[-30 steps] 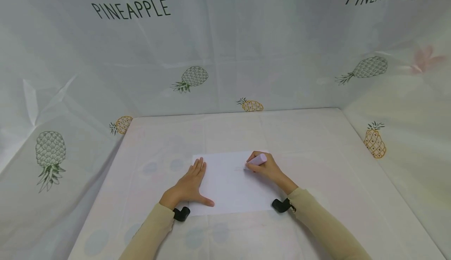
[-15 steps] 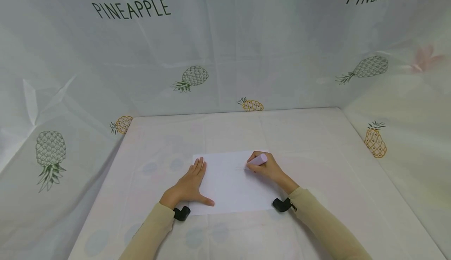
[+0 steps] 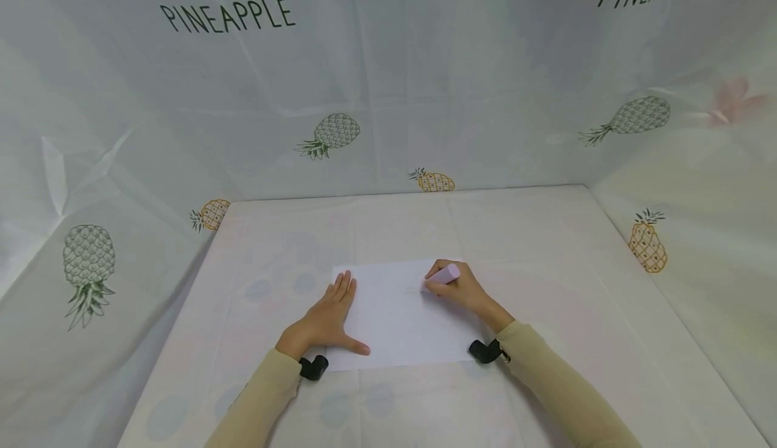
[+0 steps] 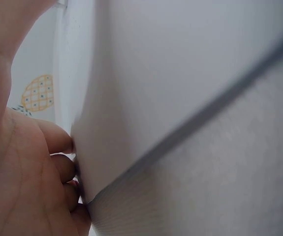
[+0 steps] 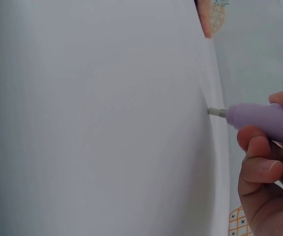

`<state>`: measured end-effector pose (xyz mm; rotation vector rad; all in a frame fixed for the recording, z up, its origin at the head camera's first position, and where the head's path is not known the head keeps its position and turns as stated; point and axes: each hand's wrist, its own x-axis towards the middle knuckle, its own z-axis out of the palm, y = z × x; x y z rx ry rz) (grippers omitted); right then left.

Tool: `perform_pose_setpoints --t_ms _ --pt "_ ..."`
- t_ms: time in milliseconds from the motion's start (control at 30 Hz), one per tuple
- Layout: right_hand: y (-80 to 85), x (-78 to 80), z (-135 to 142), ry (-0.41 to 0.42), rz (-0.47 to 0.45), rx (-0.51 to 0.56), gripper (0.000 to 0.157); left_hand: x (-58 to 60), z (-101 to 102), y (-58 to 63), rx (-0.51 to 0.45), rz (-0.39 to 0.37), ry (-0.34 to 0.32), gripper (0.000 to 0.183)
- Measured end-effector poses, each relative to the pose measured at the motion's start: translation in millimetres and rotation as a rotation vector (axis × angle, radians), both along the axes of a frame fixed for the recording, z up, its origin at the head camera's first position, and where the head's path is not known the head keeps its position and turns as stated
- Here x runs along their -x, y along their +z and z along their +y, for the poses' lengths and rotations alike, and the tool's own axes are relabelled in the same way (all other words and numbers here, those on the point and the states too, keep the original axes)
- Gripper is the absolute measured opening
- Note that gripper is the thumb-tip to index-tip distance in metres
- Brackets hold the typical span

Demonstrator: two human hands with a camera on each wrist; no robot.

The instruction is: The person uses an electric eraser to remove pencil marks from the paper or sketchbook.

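A white sheet of paper lies on the table. My left hand rests flat across its left side, fingers pointing away and thumb spread along the lower part. In the left wrist view, fingertips of this hand meet the surface close to the sheet's edge. At the paper's upper right, my right hand grips a thick lavender pen-shaped tool. Seen from the right wrist, the tool's narrow grey tip points down at the sheet. Faint marks show just left of the tip.
A pale cloth with faint coloured dots covers the table. Behind and at both sides hangs a white curtain printed with pineapples. Black wrist cameras sit below both hands, near the paper's front edge.
Both hands stay in nearly the same places, the right one still gripping the lavender tool over the same spot. The whole head view shifts very slightly.
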<state>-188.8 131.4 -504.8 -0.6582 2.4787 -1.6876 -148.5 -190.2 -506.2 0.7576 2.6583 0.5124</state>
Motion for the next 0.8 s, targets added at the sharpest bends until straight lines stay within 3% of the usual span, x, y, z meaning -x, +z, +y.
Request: perform_pose_setpoints --t_ms 167,800 --pt "26.2 -12.1 -3 0.010 -0.006 0.003 0.007 0.3 1 0.5 0.010 0.000 -0.007 0.141" --pt "25.9 -11.5 0 0.021 -0.015 0.001 0.006 -1.0 1 -0.7 0.010 -0.010 0.012 0.141"
